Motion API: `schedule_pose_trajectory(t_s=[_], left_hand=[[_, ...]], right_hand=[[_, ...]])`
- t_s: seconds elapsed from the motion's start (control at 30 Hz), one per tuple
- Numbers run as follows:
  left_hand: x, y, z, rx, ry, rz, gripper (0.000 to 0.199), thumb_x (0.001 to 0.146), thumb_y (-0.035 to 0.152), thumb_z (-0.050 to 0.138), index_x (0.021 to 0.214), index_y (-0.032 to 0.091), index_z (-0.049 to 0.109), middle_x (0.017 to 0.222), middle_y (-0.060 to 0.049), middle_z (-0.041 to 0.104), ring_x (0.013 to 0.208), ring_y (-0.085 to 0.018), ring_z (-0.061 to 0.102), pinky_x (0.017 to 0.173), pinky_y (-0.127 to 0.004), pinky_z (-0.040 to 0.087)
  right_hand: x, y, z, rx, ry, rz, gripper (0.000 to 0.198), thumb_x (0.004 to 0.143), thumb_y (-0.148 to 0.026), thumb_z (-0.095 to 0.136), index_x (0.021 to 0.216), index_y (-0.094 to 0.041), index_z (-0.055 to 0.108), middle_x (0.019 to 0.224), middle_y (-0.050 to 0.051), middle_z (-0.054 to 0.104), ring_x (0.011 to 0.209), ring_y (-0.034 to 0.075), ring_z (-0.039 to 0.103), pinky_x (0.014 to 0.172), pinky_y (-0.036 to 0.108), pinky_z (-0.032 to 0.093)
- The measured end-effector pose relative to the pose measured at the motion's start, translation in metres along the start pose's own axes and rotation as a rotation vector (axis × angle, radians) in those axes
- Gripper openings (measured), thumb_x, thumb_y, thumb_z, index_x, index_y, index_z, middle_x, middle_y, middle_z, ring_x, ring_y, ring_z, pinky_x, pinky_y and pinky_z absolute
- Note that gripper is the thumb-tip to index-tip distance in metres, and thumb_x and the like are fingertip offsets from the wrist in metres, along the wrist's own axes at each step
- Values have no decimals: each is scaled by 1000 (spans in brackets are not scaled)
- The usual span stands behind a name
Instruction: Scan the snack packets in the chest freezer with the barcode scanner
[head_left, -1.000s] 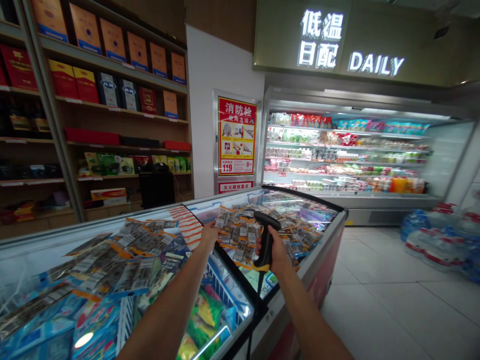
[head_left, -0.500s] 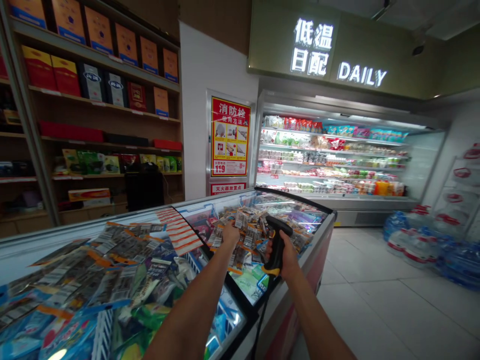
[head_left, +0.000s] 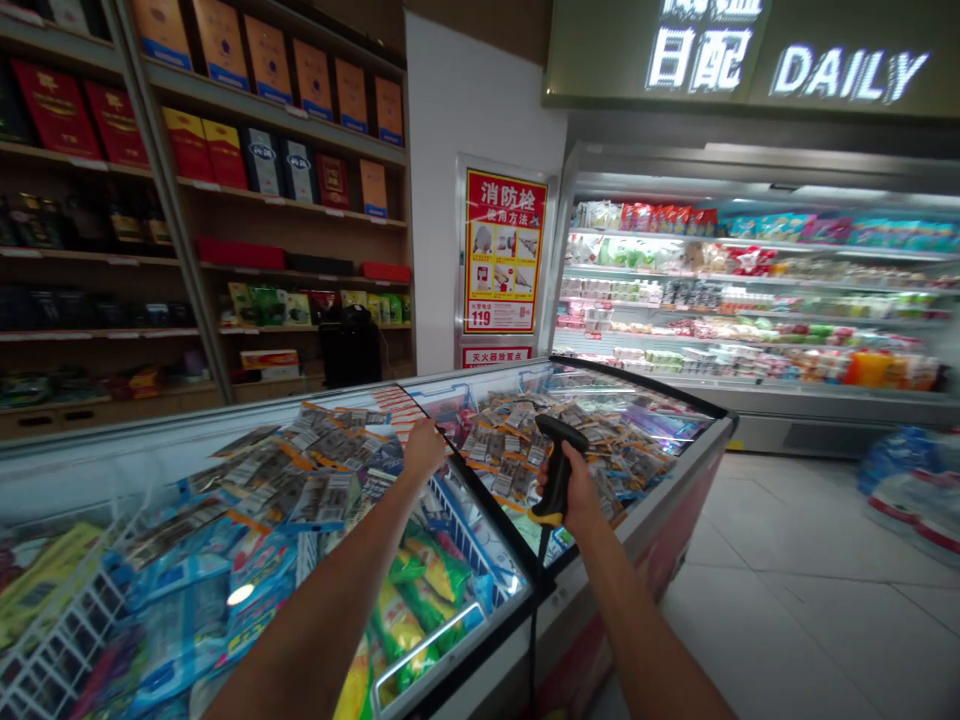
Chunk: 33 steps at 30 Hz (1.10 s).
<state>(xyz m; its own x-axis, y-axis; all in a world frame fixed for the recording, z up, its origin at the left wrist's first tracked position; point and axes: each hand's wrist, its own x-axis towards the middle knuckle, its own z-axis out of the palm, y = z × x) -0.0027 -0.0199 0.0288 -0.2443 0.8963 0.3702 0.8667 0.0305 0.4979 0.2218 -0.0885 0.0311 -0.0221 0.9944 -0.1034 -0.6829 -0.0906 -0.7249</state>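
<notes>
In my right hand [head_left: 581, 490] is a black and yellow barcode scanner [head_left: 556, 470], its head pointing forward and left; a cable hangs from its handle. My left hand [head_left: 425, 450] is closed, reaching over the freezer's black divider [head_left: 480, 490] beside a red-and-white striped sheet [head_left: 397, 405]. Whatever its fingers hold is hidden. Left of it a pile of flat packets [head_left: 307, 455] with orange edges and printed labels lies on the glass top. More such packets [head_left: 510, 440] are spread on the right section, behind the scanner.
Bagged goods [head_left: 420, 590] and white wire baskets [head_left: 67, 640] show inside the chest freezer [head_left: 637, 560]. Shelves of boxes [head_left: 270, 165] stand at the left. A lit refrigerated display [head_left: 750, 300] is at the back right, with wrapped water bottles [head_left: 907, 490] on the floor.
My view has turned left. My left hand has moved left from the right-hand packets to the striped sheet by the divider. The scanner stays in my right hand.
</notes>
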Motion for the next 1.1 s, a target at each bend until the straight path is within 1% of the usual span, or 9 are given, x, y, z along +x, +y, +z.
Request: schedule_pose_trajectory(t_s=[0.13,0.27,0.4,0.53,0.63,0.7,0.83,0.93,1.1], left_hand=[[-17,-45,-40,281,39,-21,41,76,15,38,113,12,54,118,-14,53,111,-25,47,92,-35,37],[-39,-81,-73,488,13,-138,39,76,28,41,110,15,54,117,-15,53,110,-32,46,85,-44,40],[-55,-105,-97,514,-72,-259,47,73,44,44,108,16,55,112,-17,56,106,-33,49,79,-42,43],[-63,-109,-110,468,-232,-250,43,69,40,48,102,13,58,106,-16,61,95,-30,57,73,-36,45],[-65,-108,-111,415,-296,-222,43,68,34,52,105,12,57,103,-16,62,93,-29,58,70,-32,44],[-64,-109,-109,348,-270,-201,48,66,28,55,111,12,55,103,-15,63,94,-28,58,70,-30,43],[-55,-107,-98,39,-115,-184,48,65,21,55,113,15,57,80,-5,65,76,-19,59,61,-24,40],[-45,-96,-85,-312,26,-170,46,66,20,51,112,15,57,58,3,54,54,-12,50,49,-20,34],[-26,-68,-60,-576,191,-185,46,66,13,47,111,15,57,57,4,47,46,-8,40,44,-18,30]], right_hand=[[-2,12,15,-12,-38,63,26,79,-38,47,66,-16,52,47,-1,51,37,10,45,32,20,37],[-5,19,22,-8,-62,98,25,79,-38,49,65,-16,52,47,-1,51,36,9,45,33,20,37],[-8,26,28,-14,-92,122,24,79,-38,48,70,-17,52,47,-2,51,36,9,45,32,19,37],[-12,39,41,-53,-142,164,23,80,-38,47,70,-17,52,47,-2,51,36,10,46,32,20,37],[-17,49,55,-105,-180,192,24,79,-38,48,70,-17,52,47,-1,52,36,10,46,32,20,37],[-20,55,63,-130,-195,203,24,79,-39,48,70,-16,51,46,-2,52,36,10,46,32,20,36],[-29,59,73,-169,-234,224,24,78,-39,49,73,-16,52,46,-2,52,35,10,45,32,20,37],[-35,58,74,-206,-264,247,25,76,-40,49,74,-15,53,47,-1,53,35,10,46,31,20,37],[-41,57,66,-268,-315,302,29,73,-43,52,79,-16,54,49,-1,54,36,10,46,31,20,37]])
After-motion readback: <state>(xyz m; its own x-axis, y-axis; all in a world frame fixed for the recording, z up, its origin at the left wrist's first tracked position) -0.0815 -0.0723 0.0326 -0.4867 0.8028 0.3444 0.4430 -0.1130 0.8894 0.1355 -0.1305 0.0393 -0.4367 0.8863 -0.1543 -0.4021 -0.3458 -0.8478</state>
